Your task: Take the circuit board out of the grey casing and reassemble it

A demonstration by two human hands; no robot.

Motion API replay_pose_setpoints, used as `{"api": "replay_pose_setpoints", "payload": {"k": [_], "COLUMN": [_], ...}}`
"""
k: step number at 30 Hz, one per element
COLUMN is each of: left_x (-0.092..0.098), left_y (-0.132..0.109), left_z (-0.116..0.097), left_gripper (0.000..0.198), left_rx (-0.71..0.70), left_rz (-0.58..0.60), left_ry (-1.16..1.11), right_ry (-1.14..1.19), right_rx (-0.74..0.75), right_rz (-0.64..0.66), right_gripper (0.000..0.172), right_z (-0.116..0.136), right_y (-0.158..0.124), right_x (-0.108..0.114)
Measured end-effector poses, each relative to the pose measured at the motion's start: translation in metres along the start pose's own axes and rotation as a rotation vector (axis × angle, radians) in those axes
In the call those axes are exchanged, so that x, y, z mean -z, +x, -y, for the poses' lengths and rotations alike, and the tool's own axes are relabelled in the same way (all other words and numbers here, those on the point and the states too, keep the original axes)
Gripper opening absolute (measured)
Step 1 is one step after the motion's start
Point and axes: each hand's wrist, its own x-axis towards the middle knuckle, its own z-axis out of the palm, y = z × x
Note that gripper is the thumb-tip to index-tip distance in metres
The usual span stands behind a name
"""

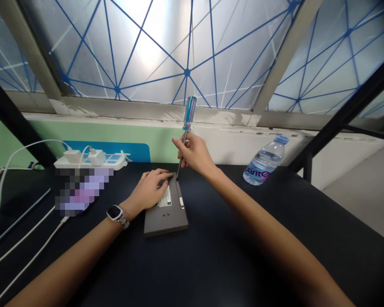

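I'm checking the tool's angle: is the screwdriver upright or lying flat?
Upright, leaning slightly: the screwdriver points handle-up, its tip down at the grey device.

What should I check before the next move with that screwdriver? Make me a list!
1. Left hand on the gray box: ok, resting on top.
2. Right hand holding the screwdriver: ok, fingers on the shaft below the handle.
3. Tip seated in a screw: cannot tell, too small to see.
4. Bottle away from the box: ok, off to the right.
5. Bottle cap on: ok.
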Motion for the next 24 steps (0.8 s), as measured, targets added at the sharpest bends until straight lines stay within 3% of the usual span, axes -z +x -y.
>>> {"api": "replay_pose_setpoints", "payload": {"k": [7,12,24], "left_x": [0.000,-0.001,-0.001], "left_y": [-0.001,-0.001,-0.001], "left_z": [0.000,0.002,-0.001], "left_gripper": [0.040,0.040,0.041], "left_rx": [0.011,-0.003,0.041], "left_rz": [0.008,-0.002,0.007], "left_ry": [-0.013,-0.009,-0.003], "right_ry": [-0.059,-0.078,-0.100], "right_rx": [0.027,0.058,0.058], "right_rz": [0.070,0.035,0.114], "right_gripper": [0.039,0.039,0.040], "right_z": [-0.020,-0.020,-0.016], "right_y": [-0.015,-0.016,-0.018], "right_x": [0.004,0.003,0.001]}}
